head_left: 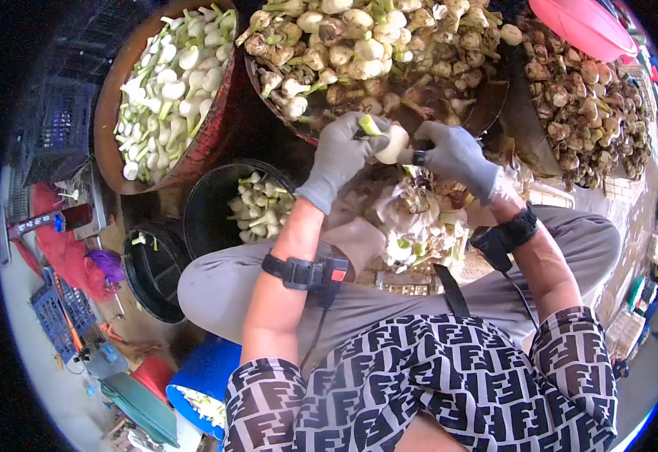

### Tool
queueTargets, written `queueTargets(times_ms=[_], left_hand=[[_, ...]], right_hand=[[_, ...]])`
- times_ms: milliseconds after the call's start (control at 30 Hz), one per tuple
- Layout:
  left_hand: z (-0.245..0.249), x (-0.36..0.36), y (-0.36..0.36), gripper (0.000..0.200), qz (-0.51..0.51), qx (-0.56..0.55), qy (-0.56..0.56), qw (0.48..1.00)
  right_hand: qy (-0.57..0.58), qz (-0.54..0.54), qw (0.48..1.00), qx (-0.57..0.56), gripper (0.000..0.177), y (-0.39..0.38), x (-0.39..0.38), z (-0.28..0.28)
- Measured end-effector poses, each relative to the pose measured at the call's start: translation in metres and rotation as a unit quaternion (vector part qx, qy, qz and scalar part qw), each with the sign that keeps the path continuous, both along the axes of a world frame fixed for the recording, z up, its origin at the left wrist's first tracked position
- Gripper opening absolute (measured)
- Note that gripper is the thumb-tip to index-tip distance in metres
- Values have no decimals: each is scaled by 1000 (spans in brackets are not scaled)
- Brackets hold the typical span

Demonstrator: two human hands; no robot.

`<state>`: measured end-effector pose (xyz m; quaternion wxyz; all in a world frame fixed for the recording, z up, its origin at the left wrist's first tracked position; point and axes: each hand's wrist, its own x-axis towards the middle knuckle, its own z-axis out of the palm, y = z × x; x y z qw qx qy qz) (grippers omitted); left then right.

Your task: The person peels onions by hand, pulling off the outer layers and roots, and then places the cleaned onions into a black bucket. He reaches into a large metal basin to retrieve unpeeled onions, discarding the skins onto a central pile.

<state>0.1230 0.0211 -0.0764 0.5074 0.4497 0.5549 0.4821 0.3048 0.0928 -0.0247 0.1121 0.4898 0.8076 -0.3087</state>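
Observation:
Wearing a grey glove, my left hand [344,154] has its fingers closed around a white garlic bulb [395,145] with a short green stem. My right hand [455,157], gloved too, is just right of the bulb, fingers bent around a small dark-handled tool whose blade I cannot make out. Beyond both hands, a wide basin [280,124] holds water and a heap of unpeeled bulbs [367,49]. Loose peelings [412,218] lie below my hands, between my legs.
A rusty red tub [107,143] of cleaned garlic stands at upper left, with a black bucket [197,203] below it. Dirty bulbs [593,113] are heaped at right under a pink basin [581,26]. A blue barrel [216,369] stands at lower left.

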Motion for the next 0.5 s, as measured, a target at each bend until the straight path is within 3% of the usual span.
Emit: queueTargets(times_ms=[67, 100, 200, 400, 500], left_hand=[[9, 4, 0, 23, -7, 5, 101, 995], [7, 5, 1, 22, -2, 18, 127, 992], [5, 4, 1, 21, -34, -10, 193, 981], [8, -1, 1, 23, -104, -44, 90, 990], [5, -4, -1, 25, -134, 42, -87, 986]], right_hand=[[-24, 7, 999, -23, 49, -2, -16, 11], [-38, 19, 999, 17, 39, -3, -17, 1], [-15, 12, 1000, -3, 33, 0, -14, -10], [-12, -4, 1000, 22, 29, 0, 0, -18], [-55, -27, 997, 47, 30, 6, 15, -35]])
